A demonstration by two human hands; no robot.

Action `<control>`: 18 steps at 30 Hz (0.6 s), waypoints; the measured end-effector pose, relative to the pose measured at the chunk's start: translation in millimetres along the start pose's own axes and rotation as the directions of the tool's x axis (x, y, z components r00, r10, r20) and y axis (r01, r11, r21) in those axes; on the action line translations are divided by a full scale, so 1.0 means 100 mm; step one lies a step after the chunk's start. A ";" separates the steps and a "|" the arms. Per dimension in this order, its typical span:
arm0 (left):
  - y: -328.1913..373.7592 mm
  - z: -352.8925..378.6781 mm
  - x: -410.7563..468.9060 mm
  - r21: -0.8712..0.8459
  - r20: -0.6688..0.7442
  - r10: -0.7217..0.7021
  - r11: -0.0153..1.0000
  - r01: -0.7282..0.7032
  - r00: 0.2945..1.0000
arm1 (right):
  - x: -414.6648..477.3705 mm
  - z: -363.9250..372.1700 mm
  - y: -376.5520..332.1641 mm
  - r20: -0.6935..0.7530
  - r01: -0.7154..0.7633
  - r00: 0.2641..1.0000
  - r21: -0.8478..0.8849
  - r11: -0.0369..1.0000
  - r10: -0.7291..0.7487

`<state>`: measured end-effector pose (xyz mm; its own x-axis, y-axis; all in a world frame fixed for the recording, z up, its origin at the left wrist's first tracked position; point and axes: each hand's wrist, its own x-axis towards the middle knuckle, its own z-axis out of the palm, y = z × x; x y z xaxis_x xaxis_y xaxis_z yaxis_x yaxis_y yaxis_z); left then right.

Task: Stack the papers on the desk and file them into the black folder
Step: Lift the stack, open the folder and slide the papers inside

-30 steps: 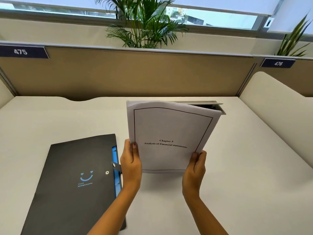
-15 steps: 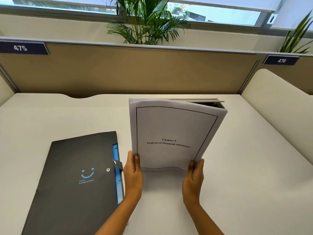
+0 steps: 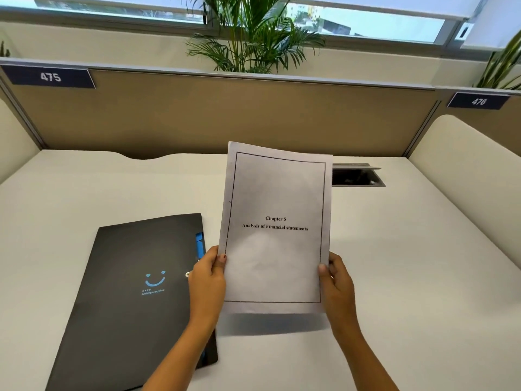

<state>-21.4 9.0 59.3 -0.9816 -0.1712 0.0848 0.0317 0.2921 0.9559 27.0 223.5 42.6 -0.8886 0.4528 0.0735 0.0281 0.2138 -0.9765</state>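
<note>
The stack of white papers (image 3: 275, 198) stands nearly upright above the desk, its front sheet reading "Chapter 5, Analysis of Financial statements". My left hand (image 3: 207, 283) grips its lower left edge and my right hand (image 3: 337, 286) grips its lower right edge. The bottom edge hangs a little above the desk and casts a shadow. The black folder (image 3: 127, 300) with a blue smiley lies flat and closed at the left, partly under my left forearm. A blue inner edge shows along its right side.
The white desk (image 3: 408, 277) is bounded by a tan partition (image 3: 225, 117) at the back and a cream side panel (image 3: 465, 176) on the right. An open cable hatch (image 3: 356, 176) sits in the desk behind the papers. Plants stand beyond the partition.
The papers have been lifted off the desk and straightened; their bottom edge rested on the desk before. Both hands have shifted higher up the side edges.
</note>
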 end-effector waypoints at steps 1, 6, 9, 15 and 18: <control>-0.01 -0.05 0.00 0.000 0.010 -0.022 1.000 0.022 1.000 | -0.01 -0.03 -0.02 0.057 -0.036 0.998 0.042 0.998 0.033; -0.08 -0.26 -0.01 -0.021 0.109 -0.166 0.985 0.169 0.980 | -0.08 -0.06 -0.12 0.171 -0.149 0.977 0.132 0.980 0.125; -0.08 -0.37 -0.07 -0.056 0.057 -0.203 0.977 0.206 0.978 | -0.13 -0.03 -0.10 0.165 -0.196 0.972 0.172 0.965 0.168; -0.16 -0.59 -0.27 0.281 -0.346 -0.022 0.952 0.125 0.938 | -0.22 0.01 -0.08 0.168 -0.296 0.953 0.329 0.897 0.253; -0.30 -0.60 -0.43 0.627 -0.270 0.187 0.779 0.025 0.944 | -0.26 0.00 -0.06 0.150 -0.319 0.947 0.361 0.876 0.283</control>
<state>31.2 -48.7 44.1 -0.8701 -0.3613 0.3352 -0.1177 0.8128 0.5705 50.2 209.8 46.7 -0.9022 0.3601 -0.2373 0.1430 -0.2694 -0.9524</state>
